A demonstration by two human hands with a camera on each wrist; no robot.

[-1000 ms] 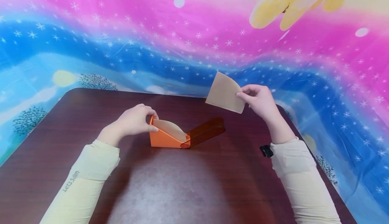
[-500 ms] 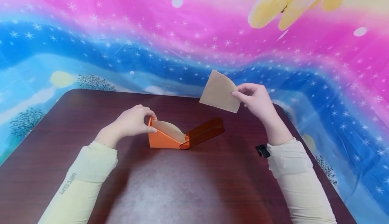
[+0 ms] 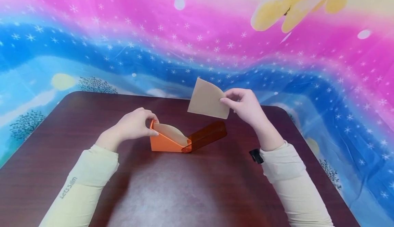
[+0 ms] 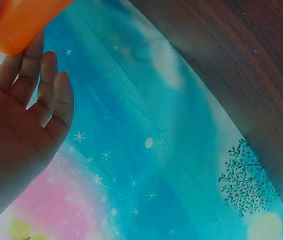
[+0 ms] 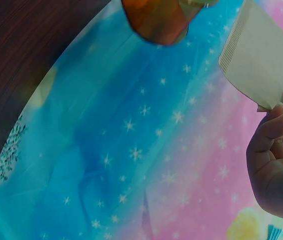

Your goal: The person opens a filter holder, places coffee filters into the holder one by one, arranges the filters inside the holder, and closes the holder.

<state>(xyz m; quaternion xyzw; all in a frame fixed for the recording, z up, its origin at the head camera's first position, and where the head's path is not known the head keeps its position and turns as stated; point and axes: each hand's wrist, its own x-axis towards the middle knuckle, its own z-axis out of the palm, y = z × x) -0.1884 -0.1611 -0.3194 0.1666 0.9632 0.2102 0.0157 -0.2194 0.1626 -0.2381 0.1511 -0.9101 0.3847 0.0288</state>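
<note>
- Right hand [image 3: 244, 107] has thumb and fingertips pressed together, nearly no gap, pinching one edge of a tan paper [image 3: 208, 100]
- Paper is in the air, box side of the right hand, above the lid in the head view, apart from the box; slightly bowed, ribbed seam along one edge in the right wrist view
- Left hand [image 3: 132, 124] is part curled, thumb on the near side and fingers over the tall end of an orange box [image 3: 164, 143]; in the left wrist view the other fingers are loosely bent, off the box
- Box sits on the table [image 3: 184, 186], more tan papers [image 3: 170, 131] stand inside, tops showing
- Brown see-through lid [image 3: 207, 136] slants up and away from the low end of the box
- Handling guess: paper looks very light, thin, bendy, easy to crease or tear, not very slippery; best hold is a light pinch at an edge or corner
- Box looks like stiff plastic, light, maybe a bit slick; steady it by the tall end wall
- Count: 2 hands, 1 box, 1 lid, 1 table, 1 held piece (layers cannot be told), papers inside cannot be counted
</note>
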